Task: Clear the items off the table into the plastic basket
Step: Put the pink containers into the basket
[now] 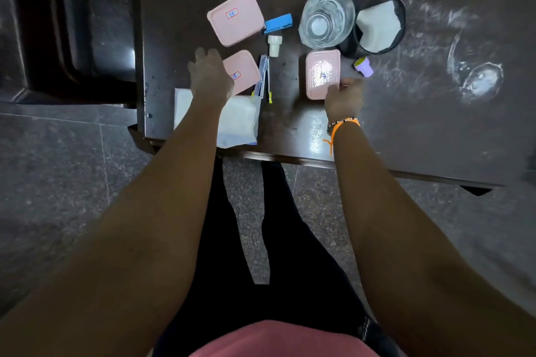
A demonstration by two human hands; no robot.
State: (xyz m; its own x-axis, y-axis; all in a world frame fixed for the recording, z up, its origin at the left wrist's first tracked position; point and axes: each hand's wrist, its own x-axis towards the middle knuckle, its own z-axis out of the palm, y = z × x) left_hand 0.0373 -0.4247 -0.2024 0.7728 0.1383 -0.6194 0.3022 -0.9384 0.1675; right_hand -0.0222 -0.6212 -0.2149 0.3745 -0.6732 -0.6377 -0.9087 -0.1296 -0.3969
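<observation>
Three pink lidded boxes lie on the dark table: a large one [235, 18] at the back, a second one [243, 71] partly under my left hand [209, 75], and a third [322, 74] at the right. My left hand hovers open and blurred over the second box. My right hand [345, 98] touches the near right corner of the third box, fingers curled. A blue stapler [278, 23], a white cap [274, 45], metal tweezers [264, 77] and a purple stamp [364, 66] lie between. A white plastic packet [240, 122] sits at the front edge. No plastic basket is in view.
A clear glass [327, 19] stands at the back beside a black mesh cup [378, 26] holding white paper. The table's front edge [290, 157] is close to my legs. A dark cabinet [72, 23] stands to the left. White smears mark the table's right part.
</observation>
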